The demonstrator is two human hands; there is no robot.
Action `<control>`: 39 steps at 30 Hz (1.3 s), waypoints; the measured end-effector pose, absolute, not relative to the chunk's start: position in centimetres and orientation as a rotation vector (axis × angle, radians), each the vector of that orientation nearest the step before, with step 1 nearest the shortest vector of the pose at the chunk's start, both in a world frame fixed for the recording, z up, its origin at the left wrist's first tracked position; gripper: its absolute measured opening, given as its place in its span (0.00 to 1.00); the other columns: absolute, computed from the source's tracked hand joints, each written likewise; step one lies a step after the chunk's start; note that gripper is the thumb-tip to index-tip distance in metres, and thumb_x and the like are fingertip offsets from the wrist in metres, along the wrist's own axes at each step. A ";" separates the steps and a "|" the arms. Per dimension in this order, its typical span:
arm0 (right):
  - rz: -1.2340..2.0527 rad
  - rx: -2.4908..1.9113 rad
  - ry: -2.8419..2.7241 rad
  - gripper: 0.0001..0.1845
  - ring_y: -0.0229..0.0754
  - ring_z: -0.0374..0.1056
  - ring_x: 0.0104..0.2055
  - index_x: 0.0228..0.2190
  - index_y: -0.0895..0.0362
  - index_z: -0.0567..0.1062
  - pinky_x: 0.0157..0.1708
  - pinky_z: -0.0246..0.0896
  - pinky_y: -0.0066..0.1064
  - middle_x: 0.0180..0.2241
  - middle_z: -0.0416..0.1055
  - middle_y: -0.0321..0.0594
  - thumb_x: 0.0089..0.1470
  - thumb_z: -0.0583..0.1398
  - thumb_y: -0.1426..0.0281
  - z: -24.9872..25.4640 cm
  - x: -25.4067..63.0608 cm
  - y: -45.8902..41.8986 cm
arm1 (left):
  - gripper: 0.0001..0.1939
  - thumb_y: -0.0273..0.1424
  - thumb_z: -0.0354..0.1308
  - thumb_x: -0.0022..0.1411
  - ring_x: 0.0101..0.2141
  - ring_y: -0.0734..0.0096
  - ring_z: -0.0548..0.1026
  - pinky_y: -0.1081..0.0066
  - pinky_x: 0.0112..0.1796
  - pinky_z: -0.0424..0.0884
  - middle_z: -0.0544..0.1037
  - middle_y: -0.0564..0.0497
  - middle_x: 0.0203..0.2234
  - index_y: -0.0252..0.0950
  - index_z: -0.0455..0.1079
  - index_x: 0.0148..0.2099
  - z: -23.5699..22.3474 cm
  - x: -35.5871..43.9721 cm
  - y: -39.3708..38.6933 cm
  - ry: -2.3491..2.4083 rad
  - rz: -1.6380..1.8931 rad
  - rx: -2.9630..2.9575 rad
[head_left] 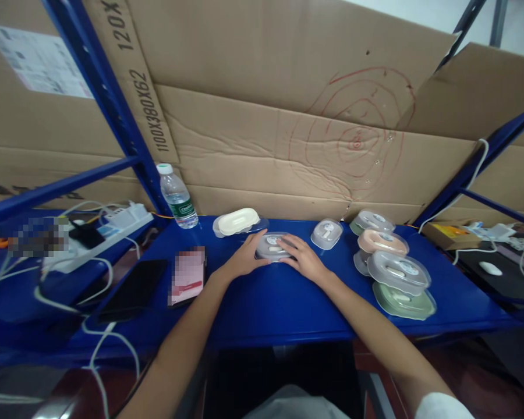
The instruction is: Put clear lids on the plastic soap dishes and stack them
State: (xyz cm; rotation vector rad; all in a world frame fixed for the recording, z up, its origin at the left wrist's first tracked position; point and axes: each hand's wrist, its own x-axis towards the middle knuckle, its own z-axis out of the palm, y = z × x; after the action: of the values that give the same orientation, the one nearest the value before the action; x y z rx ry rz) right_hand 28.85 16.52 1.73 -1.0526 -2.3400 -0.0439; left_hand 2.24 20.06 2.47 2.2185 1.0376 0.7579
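A small pale container with a clear lid [271,240] rests on the blue table in front of me, between both hands. My left hand [245,256] grips its left side, thumb along the near edge and fingers at the far side. My right hand [305,258] holds the right side, with fingers lying over the lid's edge. Just behind to the left is a cream oval dish [238,221] sitting in a clear piece. To the right of my hands stands another small lidded container [327,234].
Lidded containers are piled at the right, among them a grey one [398,272] and a green one [404,299]. On the left are a water bottle [178,198], a phone with a lit screen [187,276] and a dark flat device [133,289]. Cardboard [244,145] walls the back.
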 end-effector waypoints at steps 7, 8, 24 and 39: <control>0.085 -0.975 -2.252 0.32 0.53 0.59 0.71 0.68 0.47 0.67 0.69 0.57 0.54 0.68 0.65 0.50 0.65 0.65 0.62 1.2 29.1 17.1 | 0.53 0.51 0.67 0.60 0.71 0.43 0.57 0.49 0.69 0.54 0.55 0.34 0.73 0.35 0.47 0.77 2.5 2.3 19.9 1.072 0.733 2.221; 0.103 -0.967 -2.245 0.32 0.53 0.59 0.71 0.68 0.47 0.67 0.69 0.57 0.54 0.68 0.64 0.50 0.66 0.65 0.62 1.2 29.1 17.1 | 0.54 0.51 0.67 0.60 0.71 0.43 0.57 0.48 0.69 0.54 0.55 0.34 0.73 0.36 0.47 0.77 2.5 2.4 19.9 1.082 0.728 2.213; 0.137 -1.029 -2.244 0.37 0.58 0.50 0.75 0.70 0.43 0.62 0.71 0.51 0.60 0.72 0.58 0.45 0.64 0.66 0.58 -0.1 29.9 17.9 | 0.53 0.50 0.69 0.59 0.72 0.43 0.56 0.47 0.69 0.55 0.55 0.36 0.74 0.38 0.48 0.77 2.1 2.1 20.4 1.010 0.842 2.222; -0.104 -1.163 -2.330 0.33 0.58 0.54 0.73 0.69 0.47 0.64 0.68 0.57 0.57 0.70 0.61 0.47 0.67 0.63 0.59 1.0 29.8 17.3 | 0.44 0.44 0.64 0.66 0.68 0.46 0.64 0.48 0.66 0.62 0.61 0.37 0.71 0.40 0.51 0.76 0.9 2.2 20.7 1.076 0.861 2.331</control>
State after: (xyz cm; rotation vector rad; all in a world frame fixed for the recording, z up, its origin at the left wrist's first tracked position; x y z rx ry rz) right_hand 29.81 17.26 0.98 -1.1626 -2.3304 -0.1043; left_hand 2.17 20.74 0.92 2.3309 1.0764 0.8610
